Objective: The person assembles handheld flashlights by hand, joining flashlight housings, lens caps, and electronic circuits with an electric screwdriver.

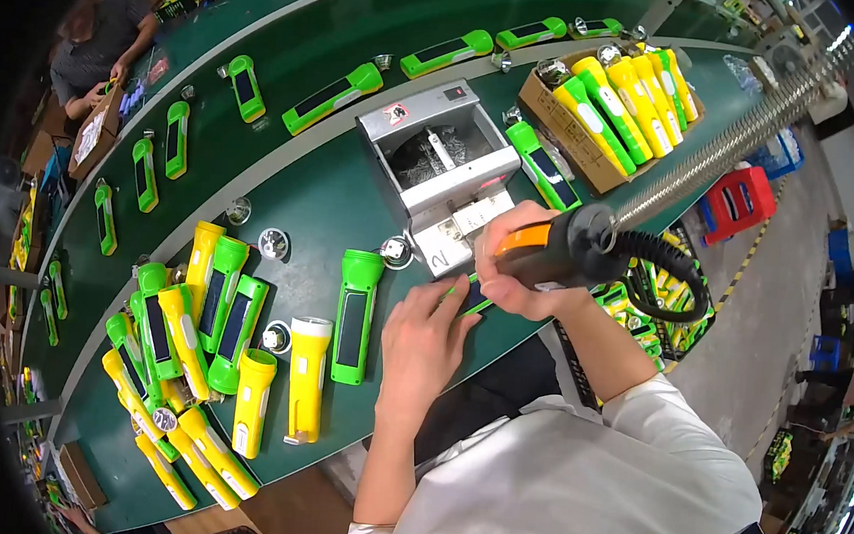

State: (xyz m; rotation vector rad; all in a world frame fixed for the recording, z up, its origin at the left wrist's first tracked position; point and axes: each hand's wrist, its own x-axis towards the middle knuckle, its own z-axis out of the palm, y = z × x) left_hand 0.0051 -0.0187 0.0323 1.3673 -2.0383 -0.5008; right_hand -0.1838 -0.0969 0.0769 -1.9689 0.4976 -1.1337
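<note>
Here, a long green workbench [331, 209] is seen curving from lower left to upper right, with a conveyor belt [294, 46] behind it carrying spaced green flashlights. A cardboard box [581, 154] of yellow and green flashlights is set at the upper right, and a grey metal box [445, 163] of small parts is placed just beyond the hands. A heap of yellow and green flashlights [206, 340] is spread to the left, well apart from the hands.

A black and orange power screwdriver [564, 250], hung from a coiled spring [738, 136], is gripped by the right hand [512, 264], fingers wrapped tight around it, its tip pointed down and left. A green flashlight piece [473, 296] is pinned under the left hand [423, 337], fingers curled on it. It is mostly hidden; its long axis seems to run left to right, directly beneath the screwdriver. Both hands are touching it. A single green flashlight [355, 317] is laid just left of them, with small silver reflectors [273, 245] scattered nearby.
</note>
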